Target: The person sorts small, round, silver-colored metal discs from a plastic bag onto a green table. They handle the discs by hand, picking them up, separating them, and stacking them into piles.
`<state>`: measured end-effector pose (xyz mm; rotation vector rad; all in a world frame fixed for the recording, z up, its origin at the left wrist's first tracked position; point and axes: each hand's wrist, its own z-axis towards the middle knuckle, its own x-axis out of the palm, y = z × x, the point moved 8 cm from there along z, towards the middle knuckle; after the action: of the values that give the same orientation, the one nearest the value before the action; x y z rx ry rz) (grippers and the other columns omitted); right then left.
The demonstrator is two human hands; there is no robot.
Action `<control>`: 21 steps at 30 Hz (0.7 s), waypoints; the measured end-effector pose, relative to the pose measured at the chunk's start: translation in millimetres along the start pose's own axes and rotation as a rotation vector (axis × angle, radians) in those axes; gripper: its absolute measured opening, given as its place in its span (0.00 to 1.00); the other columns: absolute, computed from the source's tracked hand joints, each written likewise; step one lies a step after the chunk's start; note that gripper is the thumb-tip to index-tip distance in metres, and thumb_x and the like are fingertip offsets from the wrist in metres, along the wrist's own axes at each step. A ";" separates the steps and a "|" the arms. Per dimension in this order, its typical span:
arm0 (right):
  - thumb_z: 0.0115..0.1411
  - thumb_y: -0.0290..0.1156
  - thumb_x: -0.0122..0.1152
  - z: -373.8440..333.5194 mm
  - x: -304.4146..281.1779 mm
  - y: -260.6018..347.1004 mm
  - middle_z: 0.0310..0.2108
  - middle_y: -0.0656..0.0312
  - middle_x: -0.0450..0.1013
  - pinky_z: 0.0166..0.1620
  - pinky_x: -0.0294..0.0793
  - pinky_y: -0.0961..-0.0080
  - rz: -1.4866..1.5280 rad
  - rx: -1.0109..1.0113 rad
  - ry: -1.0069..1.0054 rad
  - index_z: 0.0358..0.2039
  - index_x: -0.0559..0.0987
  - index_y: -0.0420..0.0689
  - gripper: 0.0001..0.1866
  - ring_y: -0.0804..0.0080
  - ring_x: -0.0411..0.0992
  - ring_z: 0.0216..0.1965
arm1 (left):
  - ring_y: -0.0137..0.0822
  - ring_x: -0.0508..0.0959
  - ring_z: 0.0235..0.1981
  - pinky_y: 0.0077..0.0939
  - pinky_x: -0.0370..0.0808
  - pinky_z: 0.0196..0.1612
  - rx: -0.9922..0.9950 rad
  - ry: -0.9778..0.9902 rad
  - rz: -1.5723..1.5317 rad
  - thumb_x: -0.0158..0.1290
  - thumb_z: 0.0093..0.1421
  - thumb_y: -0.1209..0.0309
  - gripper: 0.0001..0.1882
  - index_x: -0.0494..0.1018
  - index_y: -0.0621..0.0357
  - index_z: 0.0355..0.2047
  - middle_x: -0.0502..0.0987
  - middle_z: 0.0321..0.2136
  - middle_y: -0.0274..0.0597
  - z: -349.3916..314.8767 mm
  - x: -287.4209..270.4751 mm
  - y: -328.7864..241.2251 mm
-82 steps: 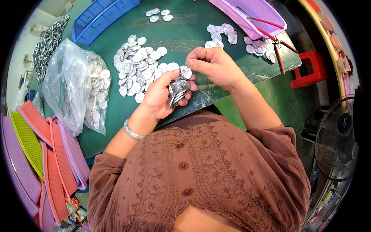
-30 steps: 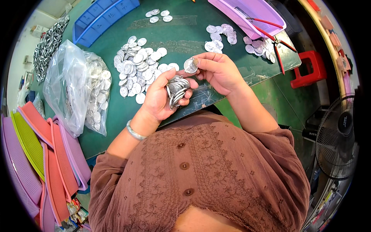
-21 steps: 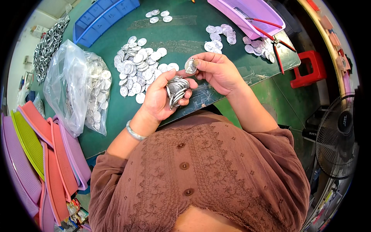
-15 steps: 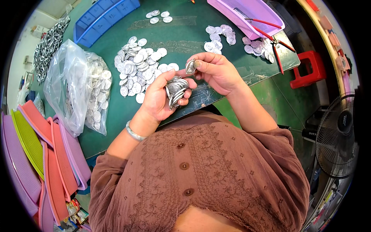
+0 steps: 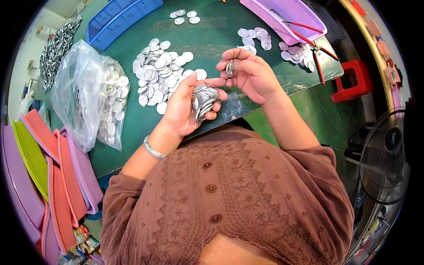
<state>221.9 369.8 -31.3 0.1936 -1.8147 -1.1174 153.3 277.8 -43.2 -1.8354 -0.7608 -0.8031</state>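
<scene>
At the green table point(image 5: 108, 163), the left hand point(image 5: 179, 106) curls around a handful of silvery discs point(image 5: 204, 101). The right hand point(image 5: 256, 77) has shifted slightly away, pinching a single disc point(image 5: 230, 68) (now nearly edge-on, its face visible a second ago), apart from that handful.

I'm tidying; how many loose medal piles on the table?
4: big heap beside the bag, small cluster farther back, third pile beyond the right hand, fourth pile by the pliers. More may be hidden.
</scene>
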 end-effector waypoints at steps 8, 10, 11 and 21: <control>0.48 0.23 0.55 -3.4 37.5 1.1 0.21 0.62 0.72 0.23 0.64 0.87 -0.699 0.068 0.158 0.28 0.75 0.33 0.07 0.83 0.66 0.19 | 0.33 0.71 0.20 0.17 0.67 0.15 -0.014 -0.019 0.089 0.27 0.59 0.44 0.33 0.63 0.64 0.41 0.72 0.27 0.50 -0.6 0.6 3.0; 0.49 0.23 0.53 -2.4 44.5 -1.1 0.19 0.62 0.72 0.21 0.65 0.87 -0.798 0.103 0.222 0.28 0.75 0.31 0.08 0.83 0.65 0.14 | 0.31 0.72 0.19 0.17 0.68 0.15 -0.031 -0.021 0.137 0.26 0.58 0.43 0.32 0.63 0.61 0.39 0.73 0.25 0.46 -0.8 2.0 4.1; 0.49 0.23 0.53 -1.6 45.2 -0.7 0.19 0.62 0.71 0.21 0.65 0.87 -0.832 0.103 0.222 0.28 0.75 0.31 0.08 0.83 0.65 0.14 | 0.31 0.72 0.19 0.17 0.68 0.15 -0.030 -0.016 0.140 0.26 0.58 0.43 0.32 0.63 0.61 0.39 0.73 0.25 0.46 -1.1 2.2 4.3; 0.48 0.26 0.54 8.4 40.1 -2.3 0.17 0.66 0.69 0.24 0.63 0.86 -0.942 0.156 0.211 0.24 0.75 0.35 0.06 0.84 0.66 0.19 | 0.30 0.72 0.19 0.18 0.68 0.15 -0.040 -0.025 0.116 0.28 0.60 0.48 0.28 0.64 0.62 0.39 0.74 0.25 0.48 -2.2 -1.9 5.5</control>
<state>193.4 351.2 -8.3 1.3076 -1.6212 -1.4913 156.1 273.6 -46.7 -1.9100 -0.6515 -0.7258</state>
